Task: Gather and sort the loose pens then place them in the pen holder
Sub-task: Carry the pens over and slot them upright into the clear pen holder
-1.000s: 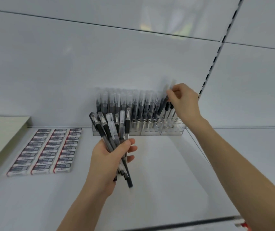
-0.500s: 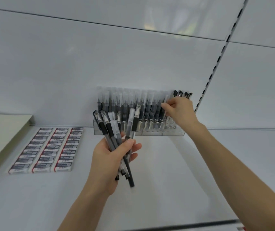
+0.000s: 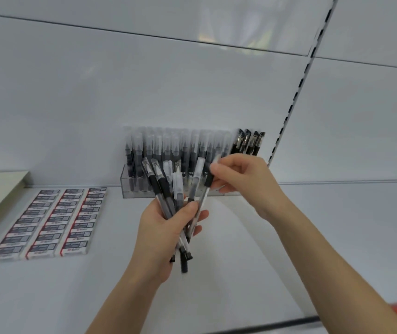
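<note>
Clear plastic pens with black grips (image 3: 166, 189) fan upward from the left hand (image 3: 161, 235), whose fingers and thumb curl round their lower barrels above a white shelf (image 3: 241, 273). The right hand (image 3: 245, 179) pinches the top of the rightmost pen (image 3: 204, 196) in that fan. Behind both hands, a clear acrylic pen holder (image 3: 130, 189) stands against the white back wall (image 3: 96, 104), packed with upright capped pens (image 3: 168, 145), with four black pens (image 3: 248, 141) at its right end. Rows of boxed erasers (image 3: 55, 222) lie on the shelf to the left.
</note>
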{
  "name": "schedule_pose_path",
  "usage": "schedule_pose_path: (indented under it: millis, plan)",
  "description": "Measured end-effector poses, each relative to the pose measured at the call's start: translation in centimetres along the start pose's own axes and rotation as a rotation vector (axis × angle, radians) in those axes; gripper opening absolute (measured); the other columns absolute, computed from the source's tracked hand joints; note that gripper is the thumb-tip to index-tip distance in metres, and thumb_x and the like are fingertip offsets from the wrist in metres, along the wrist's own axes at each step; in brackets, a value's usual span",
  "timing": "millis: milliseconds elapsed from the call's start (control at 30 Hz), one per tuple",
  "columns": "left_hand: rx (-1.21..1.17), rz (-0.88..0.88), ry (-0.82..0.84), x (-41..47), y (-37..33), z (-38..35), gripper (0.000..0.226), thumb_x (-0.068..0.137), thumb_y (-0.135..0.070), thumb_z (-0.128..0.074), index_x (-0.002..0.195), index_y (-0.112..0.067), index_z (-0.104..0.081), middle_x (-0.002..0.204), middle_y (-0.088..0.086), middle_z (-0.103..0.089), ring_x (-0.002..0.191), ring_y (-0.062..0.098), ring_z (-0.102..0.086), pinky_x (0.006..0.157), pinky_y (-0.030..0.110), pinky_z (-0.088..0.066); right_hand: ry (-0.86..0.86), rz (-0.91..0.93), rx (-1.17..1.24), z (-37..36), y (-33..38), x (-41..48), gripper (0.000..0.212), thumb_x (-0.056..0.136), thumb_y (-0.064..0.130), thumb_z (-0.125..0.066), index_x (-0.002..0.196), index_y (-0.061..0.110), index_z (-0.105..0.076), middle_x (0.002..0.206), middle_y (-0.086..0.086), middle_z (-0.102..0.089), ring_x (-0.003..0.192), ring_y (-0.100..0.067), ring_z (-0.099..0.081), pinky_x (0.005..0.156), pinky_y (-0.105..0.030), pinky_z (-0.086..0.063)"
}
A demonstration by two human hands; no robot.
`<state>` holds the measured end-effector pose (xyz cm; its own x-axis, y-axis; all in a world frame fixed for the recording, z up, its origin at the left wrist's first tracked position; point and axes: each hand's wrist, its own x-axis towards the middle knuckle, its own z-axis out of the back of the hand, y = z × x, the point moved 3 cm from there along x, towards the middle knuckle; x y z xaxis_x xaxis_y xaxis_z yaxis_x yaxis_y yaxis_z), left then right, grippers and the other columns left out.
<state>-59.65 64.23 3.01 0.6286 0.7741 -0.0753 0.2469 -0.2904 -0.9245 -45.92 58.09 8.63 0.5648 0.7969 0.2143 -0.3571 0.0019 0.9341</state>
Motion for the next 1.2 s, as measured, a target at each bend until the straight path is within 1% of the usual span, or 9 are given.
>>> schedule_pose_path:
  millis: [100,200,333,500,700,867,933,1100,1200]
  plan:
    - [0.048,-0.004,0.000,0.1,0.0,0.0,0.011,0.083,-0.008,-0.060,0.093,-0.004,-0.062,0.080,0.004,-0.075,0.076,0.017,-0.072,0.062,0.029,-0.060,-0.224,-0.018,0.121,3.7,-0.5,1.1,0.014,0.088,0.007,-0.057,0.075,0.010,-0.063,0.066,-0.004,-0.069,0.056,-0.012,-0.067,0.054,-0.020,-0.055]
    - [0.043,0.001,-0.007,0.1,0.0,-0.1,0.011,0.086,-0.008,-0.057,0.096,-0.004,-0.061,0.082,0.003,-0.074,0.075,0.017,-0.072,0.061,0.029,-0.059,-0.495,0.039,0.001,7.3,-1.5,2.4,0.013,0.088,0.009,-0.055,0.078,0.016,-0.059,0.074,-0.006,-0.067,0.059,-0.013,-0.069,0.058,-0.025,-0.055]
    - [0.025,0.014,0.000,0.0,0.0,-0.6,0.010,0.087,-0.003,-0.055,0.096,-0.002,-0.060,0.082,0.005,-0.073,0.069,0.013,-0.071,0.058,0.026,-0.059,-0.588,0.124,-0.202,8.4,-2.5,4.0,0.007,0.090,0.014,-0.053,0.083,0.017,-0.055,0.083,-0.006,-0.064,0.063,-0.010,-0.068,0.063,-0.022,-0.052]
    - [-0.015,0.017,-0.025,0.1,0.1,-0.7,0.009,0.084,0.000,-0.058,0.093,0.000,-0.058,0.085,0.013,-0.066,0.067,0.012,-0.071,0.054,0.023,-0.057,-0.513,0.166,-0.307,7.4,-3.0,5.8,0.008,0.092,0.015,-0.052,0.096,0.013,-0.058,0.088,-0.007,-0.062,0.074,-0.021,-0.066,0.069,-0.023,-0.053]
    - [-0.024,0.005,-0.031,0.1,0.1,-0.5,0.004,0.083,-0.001,-0.060,0.085,-0.004,-0.061,0.074,0.008,-0.068,0.065,0.014,-0.071,0.054,0.023,-0.056,-0.310,0.075,-0.573,5.5,-4.9,6.4,0.019,0.093,0.015,-0.048,0.097,0.002,-0.061,0.085,-0.017,-0.069,0.082,-0.032,-0.067,0.081,-0.041,-0.052]
    - [-0.021,-0.024,-0.007,-0.2,-0.1,-0.3,0.007,0.085,-0.004,-0.058,0.085,-0.008,-0.063,0.074,0.003,-0.073,0.070,0.016,-0.072,0.052,0.022,-0.054,-0.424,0.001,-0.484,5.9,-5.0,4.9,0.030,0.091,0.028,-0.054,0.108,0.004,-0.059,0.086,-0.009,-0.068,0.086,-0.024,-0.065,0.074,-0.029,-0.046]
    - [-0.017,-0.025,0.007,-0.3,-0.1,-0.4,0.007,0.085,-0.005,-0.057,0.087,-0.008,-0.063,0.075,0.002,-0.074,0.070,0.017,-0.072,0.052,0.021,-0.054,-0.449,0.037,-0.315,5.6,-4.2,3.2,0.018,0.090,0.026,-0.056,0.092,0.010,-0.064,0.077,-0.005,-0.068,0.077,-0.018,-0.067,0.074,-0.032,-0.051]
    - [0.017,-0.006,0.064,-0.5,0.4,-1.3,0.009,0.085,-0.004,-0.058,0.093,-0.007,-0.061,0.078,0.004,-0.074,0.072,0.019,-0.072,0.052,0.022,-0.054,-0.006,0.041,-0.114,1.3,-1.4,-0.4,0.015,0.085,0.030,-0.060,0.075,0.022,-0.067,0.069,0.006,-0.071,0.065,-0.005,-0.066,0.062,-0.020,-0.054]
    - [0.030,0.002,0.081,-0.7,0.7,-1.4,0.012,0.085,-0.003,-0.058,0.096,-0.008,-0.060,0.079,0.004,-0.074,0.073,0.021,-0.072,0.055,0.025,-0.057,0.090,0.038,-0.085,0.1,-0.7,-0.7,0.011,0.085,0.021,-0.062,0.075,0.021,-0.066,0.062,0.011,-0.069,0.062,-0.004,-0.066,0.059,-0.017,-0.053]
